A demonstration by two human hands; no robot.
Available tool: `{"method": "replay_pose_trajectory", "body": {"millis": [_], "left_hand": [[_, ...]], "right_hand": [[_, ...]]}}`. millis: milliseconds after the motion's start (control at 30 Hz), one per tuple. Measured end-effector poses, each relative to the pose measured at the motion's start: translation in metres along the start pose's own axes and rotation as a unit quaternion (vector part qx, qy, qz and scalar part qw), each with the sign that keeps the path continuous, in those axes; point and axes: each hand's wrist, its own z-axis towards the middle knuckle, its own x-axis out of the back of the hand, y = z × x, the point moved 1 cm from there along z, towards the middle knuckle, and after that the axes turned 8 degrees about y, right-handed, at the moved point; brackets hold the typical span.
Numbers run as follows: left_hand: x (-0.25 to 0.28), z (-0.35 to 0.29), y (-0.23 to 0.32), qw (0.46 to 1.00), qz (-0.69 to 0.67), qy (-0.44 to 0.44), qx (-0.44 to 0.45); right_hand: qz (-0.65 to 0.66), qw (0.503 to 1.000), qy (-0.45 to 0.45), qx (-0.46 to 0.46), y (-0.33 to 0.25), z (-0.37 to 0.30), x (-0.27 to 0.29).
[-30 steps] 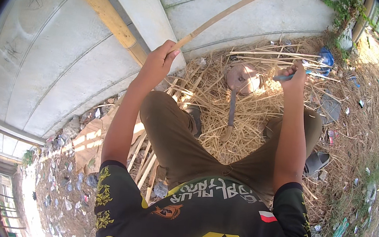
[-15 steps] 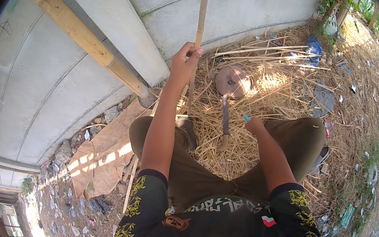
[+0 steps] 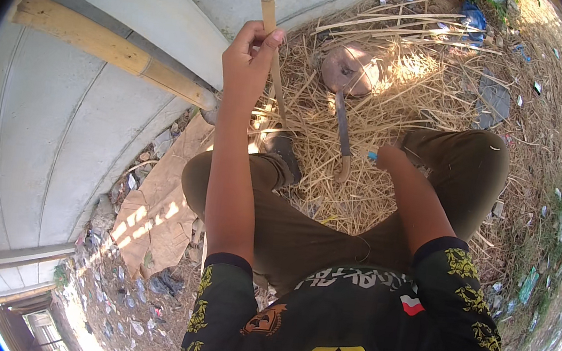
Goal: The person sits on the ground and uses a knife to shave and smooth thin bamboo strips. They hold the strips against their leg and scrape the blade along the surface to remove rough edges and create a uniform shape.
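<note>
My left hand (image 3: 251, 49) is raised, thumb and fingers closed around a long, narrow bamboo strip (image 3: 278, 84). The strip leans slightly, its upper end running out past the top edge and its lower end by my left foot (image 3: 282, 151). My right hand (image 3: 390, 158) is closed near my right knee; a small bright-blue piece (image 3: 372, 156) pokes out of it, its kind hidden by the fingers. Between my legs lies a dark-bladed machete (image 3: 342, 123) with a wooden handle, on the shavings, its tip against a round brownish block (image 3: 350, 69).
Bamboo shavings (image 3: 361, 206) cover the ground between my legs. More strips (image 3: 397, 28) lie beyond the block, near a blue plastic item (image 3: 473, 22). A thick bamboo pole (image 3: 114, 48) leans by the pale wall (image 3: 41, 125). Flattened cardboard (image 3: 160, 213) lies at left.
The bamboo strip has gone from nearly vertical to leaning left at the top, with my left hand still gripping it. My right hand stays closed near the knee. The whole view has shifted.
</note>
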Motion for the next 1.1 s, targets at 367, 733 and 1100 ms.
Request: {"method": "replay_pose_trajectory", "body": {"millis": [367,733,1100], "left_hand": [[0.006,-0.014,0.029,0.998,-0.021,0.03,-0.047],[0.001,-0.01,0.014,0.998,-0.043,0.04,0.012],[0.014,-0.004,0.01,0.994,-0.028,0.093,-0.054]], "right_hand": [[0.101,0.98,0.161,0.065,-0.009,-0.02,0.015],[0.263,0.959,0.101,0.01,-0.075,-0.023,0.005],[0.333,0.916,0.183,-0.126,-0.018,0.006,-0.006]]}}
